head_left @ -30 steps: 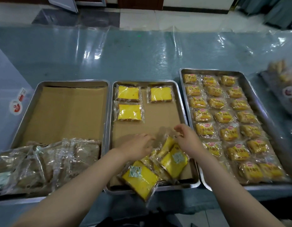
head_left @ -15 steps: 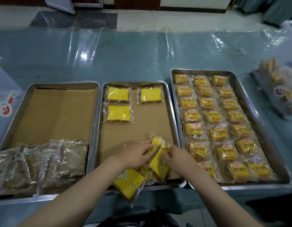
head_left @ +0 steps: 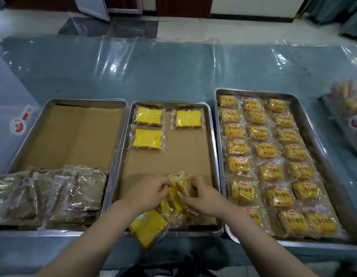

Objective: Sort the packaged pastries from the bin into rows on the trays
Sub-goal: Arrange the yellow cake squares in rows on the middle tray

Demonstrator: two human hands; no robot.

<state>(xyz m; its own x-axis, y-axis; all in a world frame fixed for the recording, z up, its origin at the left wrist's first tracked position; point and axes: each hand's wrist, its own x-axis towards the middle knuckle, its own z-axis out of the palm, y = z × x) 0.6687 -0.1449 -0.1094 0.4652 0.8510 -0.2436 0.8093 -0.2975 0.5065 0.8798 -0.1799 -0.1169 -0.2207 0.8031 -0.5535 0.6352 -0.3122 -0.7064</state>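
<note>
Three steel trays lie side by side. In the middle tray [head_left: 213, 148], three wrapped yellow cake slices [head_left: 147, 141] lie flat at the far end on brown paper. A loose pile of the same yellow cake packets [head_left: 171, 208] sits at its near end, and one packet [head_left: 148, 228] hangs over the front rim. My left hand [head_left: 147, 193] and my right hand [head_left: 201, 196] both grip packets standing on edge at the top of the pile, fingers curled round the wrappers. Which packet each hand holds is hard to separate.
The left tray [head_left: 21, 148] holds brown paper and several dark brown wrapped pastries [head_left: 53, 196] heaped at its near end. The right tray [head_left: 317, 148] is filled with rows of small yellow bread packets [head_left: 267, 152]. A bag of pastries [head_left: 349, 112] sits at the far right on the plastic-covered table.
Both hands have drawn closer together over the pile and stood yellow packets up on edge between them. The camera view has shifted slightly.
</note>
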